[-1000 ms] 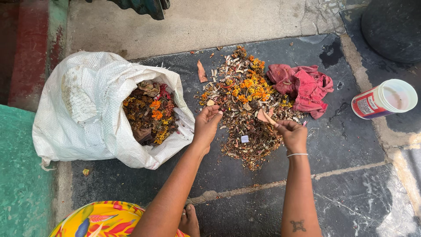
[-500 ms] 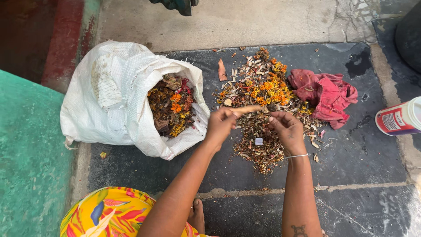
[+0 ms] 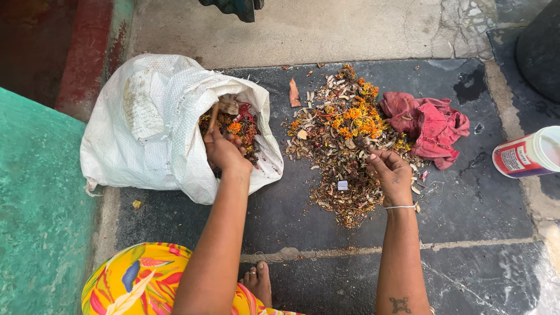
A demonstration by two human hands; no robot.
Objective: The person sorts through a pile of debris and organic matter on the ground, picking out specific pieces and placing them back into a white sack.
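Over the white sack (image 3: 146,122) now, left hand (image 3: 224,153) clamped on a brown stick (image 3: 213,118); right hand (image 3: 392,172) loosely curled, unmoved.

The left hand (image 3: 224,153) reaches into the white woven sack (image 3: 151,116), its fingertips hidden among the dried flowers (image 3: 239,131); whether it grips the thin brown piece (image 3: 214,116) cannot be told. The red-and-white plastic jar (image 3: 528,154) and a dark round object (image 3: 539,46) are cut off by the right edge. The right hand's (image 3: 392,174) pinched fingertips hide what they hold.

Hands — sack (image 3: 146,122); flower pile (image 3: 344,146)
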